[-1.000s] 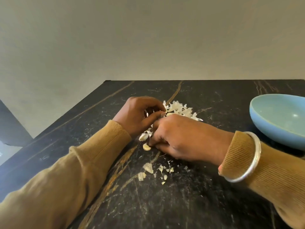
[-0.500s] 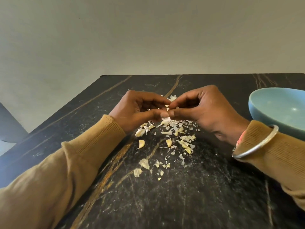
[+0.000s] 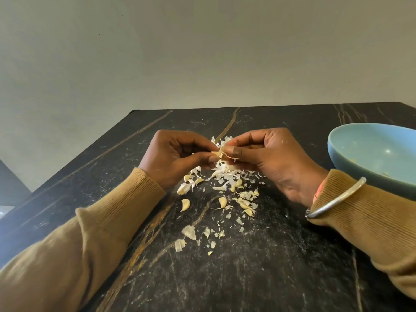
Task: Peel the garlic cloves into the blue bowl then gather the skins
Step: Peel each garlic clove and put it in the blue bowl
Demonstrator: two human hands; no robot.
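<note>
Lifted off the skins (image 3: 225, 174), right hand (image 3: 273, 155) and left hand (image 3: 176, 155) pinch one garlic clove (image 3: 217, 153) between their grips.

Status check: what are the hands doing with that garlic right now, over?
Left hand and right hand pinch one garlic clove, skin peeling. Blue bowl at right. Loose skins below; nothing blocking.

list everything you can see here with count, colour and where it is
glossy blue ceramic bowl: one, light blue, on the table at right
black stone-look table: one, black with tan veins, under everything
loose garlic cloves: several, pale yellow, on the table below the hands
papery garlic skins: many, white, scattered among the cloves
held garlic clove: one, tan, between both hands
metal bangle: one, silver, right wrist
knit sleeves: two, mustard
left hand: pinches held clove
right hand: pinches held clove
</note>
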